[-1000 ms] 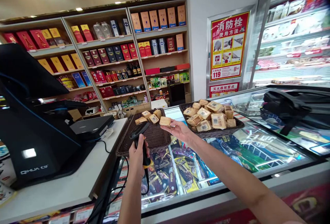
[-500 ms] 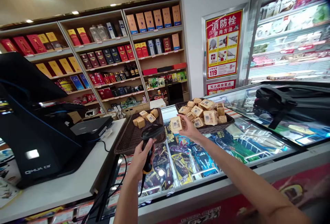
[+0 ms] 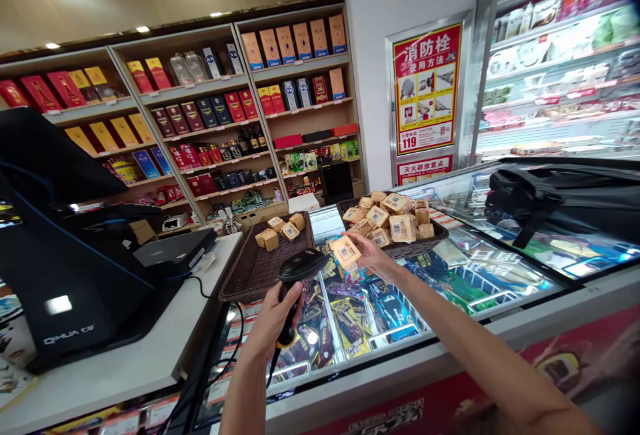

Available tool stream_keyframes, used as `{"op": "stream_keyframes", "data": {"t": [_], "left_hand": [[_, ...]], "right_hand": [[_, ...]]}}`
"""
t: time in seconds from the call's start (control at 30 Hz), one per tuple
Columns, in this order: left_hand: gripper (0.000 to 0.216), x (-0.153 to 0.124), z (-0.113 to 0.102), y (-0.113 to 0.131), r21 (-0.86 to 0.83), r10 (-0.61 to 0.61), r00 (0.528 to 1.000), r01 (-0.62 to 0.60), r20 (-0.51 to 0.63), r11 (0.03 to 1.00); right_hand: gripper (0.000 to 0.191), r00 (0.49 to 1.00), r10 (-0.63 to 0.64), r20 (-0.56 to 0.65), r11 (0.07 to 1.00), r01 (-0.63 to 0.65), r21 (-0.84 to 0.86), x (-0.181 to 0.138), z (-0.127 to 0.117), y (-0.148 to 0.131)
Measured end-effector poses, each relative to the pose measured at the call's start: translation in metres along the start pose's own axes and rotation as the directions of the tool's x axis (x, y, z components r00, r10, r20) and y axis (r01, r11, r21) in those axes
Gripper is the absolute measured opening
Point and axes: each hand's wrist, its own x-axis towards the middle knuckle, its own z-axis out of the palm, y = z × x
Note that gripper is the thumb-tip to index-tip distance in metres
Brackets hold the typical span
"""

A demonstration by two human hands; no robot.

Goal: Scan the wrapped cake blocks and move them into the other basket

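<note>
My left hand (image 3: 280,313) is wrapped round the handle of a black barcode scanner (image 3: 302,264), its head tilted toward the right. Between the fingers of my right hand (image 3: 371,255) is a small wrapped snack pack (image 3: 345,252), its barcode label facing up and toward me. The scanner's head is a short way left of the pack, not touching it. Just behind my right hand, a dark wicker basket (image 3: 425,244) is heaped with similar packs (image 3: 397,203). A second wicker basket (image 3: 250,281), left of the scanner, holds several packs (image 3: 271,240) at its far end.
Both baskets rest on a glass-topped freezer (image 3: 345,348) full of packaged goods. On the left, a checkout terminal (image 3: 60,275) stands on a white counter (image 3: 150,335); the scanner's cable (image 3: 242,328) runs near its edge. A black bag (image 3: 550,201) lies at right.
The scanner has shifted slightly right, nearer the snack pack. My right hand has tilted the pack, and its label looks brightly lit now. The camera view has shifted a little.
</note>
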Motion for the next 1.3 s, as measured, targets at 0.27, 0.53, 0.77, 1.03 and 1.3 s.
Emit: {"op": "stream_keyframes", "data": {"t": [0.27,0.53,0.77,1.03,1.3], "left_hand": [[0.048,0.001,0.009,0.002,-0.009,-0.038,0.999,0.038,-0.001,0.999],[0.047,0.016,0.013,-0.006,-0.101,-0.07,0.998,0.069,-0.004,0.992],[0.048,0.02,0.011,-0.012,-0.126,-0.089,0.996,0.086,-0.019,0.988],[0.047,0.02,0.009,-0.011,-0.134,-0.082,0.996,0.078,-0.024,0.988],[0.049,0.041,0.004,-0.01,-0.177,-0.052,0.998,0.044,-0.044,0.983]], "right_hand": [[0.079,0.999,0.038,-0.023,0.998,-0.037,0.044,-0.002,-0.002,0.008],[0.075,0.998,0.052,-0.021,0.999,-0.052,0.007,0.001,-0.005,0.018],[0.081,0.999,0.051,-0.015,0.999,-0.051,0.001,0.004,-0.009,0.024],[0.085,0.997,0.082,0.01,0.997,-0.081,-0.004,0.003,-0.004,0.023],[0.083,0.995,0.033,-0.089,0.986,-0.047,-0.158,0.026,0.0,-0.01]]}}
